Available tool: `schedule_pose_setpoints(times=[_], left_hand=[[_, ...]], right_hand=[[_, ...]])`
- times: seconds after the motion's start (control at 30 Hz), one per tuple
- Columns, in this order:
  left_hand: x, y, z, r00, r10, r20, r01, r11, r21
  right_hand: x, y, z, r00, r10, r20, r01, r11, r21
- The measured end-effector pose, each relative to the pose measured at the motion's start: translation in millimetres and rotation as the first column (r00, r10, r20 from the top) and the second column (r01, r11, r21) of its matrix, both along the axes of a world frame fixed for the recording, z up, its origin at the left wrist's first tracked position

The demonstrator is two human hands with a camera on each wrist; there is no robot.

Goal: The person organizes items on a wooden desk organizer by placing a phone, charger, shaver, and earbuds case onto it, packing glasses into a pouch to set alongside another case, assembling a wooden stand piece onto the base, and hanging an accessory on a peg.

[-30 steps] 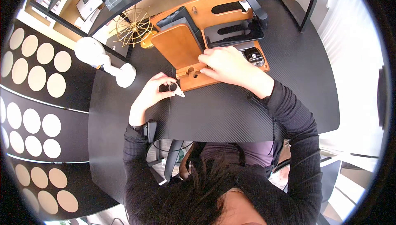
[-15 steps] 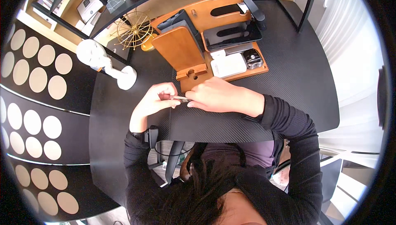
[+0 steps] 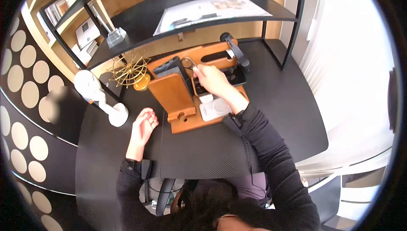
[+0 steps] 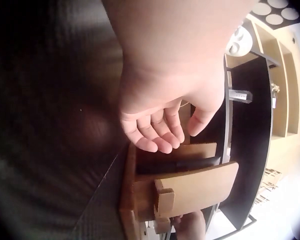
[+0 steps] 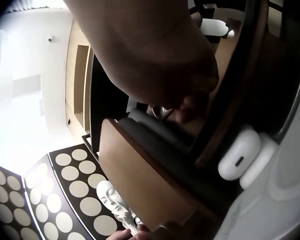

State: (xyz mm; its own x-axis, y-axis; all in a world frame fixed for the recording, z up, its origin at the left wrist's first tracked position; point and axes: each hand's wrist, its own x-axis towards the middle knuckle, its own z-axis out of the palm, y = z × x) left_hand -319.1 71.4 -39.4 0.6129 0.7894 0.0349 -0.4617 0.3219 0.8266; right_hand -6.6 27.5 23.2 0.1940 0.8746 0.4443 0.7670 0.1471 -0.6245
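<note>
Wooden and orange-brown, the desk stand [image 3: 186, 99] sits on the black counter [image 3: 271, 116] in front of the person. The right hand [image 3: 210, 79] reaches over the stand toward its back part, and its fingertips pinch a small shiny metal ring [image 3: 187, 62], which looks like a key ring. The ring is up near the top edge of the back board, just beside a dark flat thing that leans in the stand. From the right wrist view the fingers are curled, with a bit of shiny metal between them, but the ring itself is hard to see there. The left hand [image 3: 143, 129] lies on the counter to the left of the stand, palm up, with its fingers loosely bent and nothing in it. The left wrist view shows the same soft, open fingers [image 4: 155, 132] just beside the wooden stand [image 4: 185, 190]. In the low tray of the stand lie a white earbud case [image 3: 206, 98] and a flat white round pad [image 3: 217, 107], close together. A dark phone [image 3: 237, 77] rests further back in the stand, partly hidden by the right hand. To the left of the stand are a white head figure [image 3: 95, 93] and a gold wire ball [image 3: 128, 71]. A black shelf [image 3: 203, 13] with papers on it hangs over the back of the counter.
</note>
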Motion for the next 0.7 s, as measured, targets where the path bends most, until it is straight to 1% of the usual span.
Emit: schedule_pose_setpoints(times=[0.03, 0.1, 0.13, 0.2, 0.27, 0.33, 0.43, 0.47, 0.53, 0.57, 0.63, 0.67, 0.7], left_hand=[[-1, 2, -1, 1.0, -0.015, -0.001, 0.015, 1.0, 0.014], [-1, 1, -2, 0.999, -0.048, 0.008, 0.048, 0.999, 0.018], [-1, -1, -1, 0.999, -0.049, 0.013, 0.048, 0.999, 0.016], [1, -2, -3, 0.99, -0.099, -0.103, 0.105, 0.993, 0.054], [1, -1, -3, 0.991, -0.107, -0.083, 0.112, 0.992, 0.058], [0, -1, -4, 0.991, -0.102, -0.091, 0.107, 0.993, 0.054], [1, -2, -4, 0.991, -0.096, -0.096, 0.102, 0.993, 0.056], [0, -2, -3, 0.991, -0.096, -0.093, 0.102, 0.993, 0.058], [0, -2, -3, 0.989, -0.105, -0.106, 0.111, 0.992, 0.054], [0, -2, -4, 0.989, -0.105, -0.105, 0.112, 0.992, 0.064], [-1, -1, -6, 0.989, -0.119, -0.09, 0.126, 0.989, 0.079], [-1, -2, -6, 0.989, -0.112, -0.098, 0.12, 0.99, 0.074], [-2, -2, -6, 0.989, -0.109, -0.101, 0.117, 0.991, 0.07]], right_hand=[[-2, -2, 3, 1.0, -0.001, 0.005, 0.0, 1.0, 0.013], [-8, -9, 7, 0.994, -0.101, 0.036, 0.103, 0.993, -0.052], [-9, -9, 7, 0.994, -0.101, 0.041, 0.103, 0.993, -0.054], [-8, -7, 3, 0.994, -0.089, 0.06, 0.096, 0.988, -0.119], [-6, -5, 1, 0.992, -0.119, 0.049, 0.123, 0.989, -0.086], [-6, -14, 9, 0.995, -0.053, 0.082, 0.06, 0.995, -0.079], [-9, -26, 19, 0.996, -0.027, 0.082, 0.035, 0.994, -0.1], [-9, -29, 19, 0.996, -0.027, 0.084, 0.035, 0.995, -0.098], [-8, -38, 20, 0.996, 0.025, 0.09, -0.017, 0.996, -0.09], [-7, -43, 19, 0.996, 0.018, 0.092, -0.009, 0.995, -0.096], [-6, -56, 21, 0.991, 0.088, 0.099, -0.073, 0.988, -0.137], [-6, -64, 22, 0.992, 0.077, 0.102, -0.062, 0.987, -0.145], [-6, -74, 24, 0.978, 0.141, 0.153, -0.111, 0.976, -0.188]])
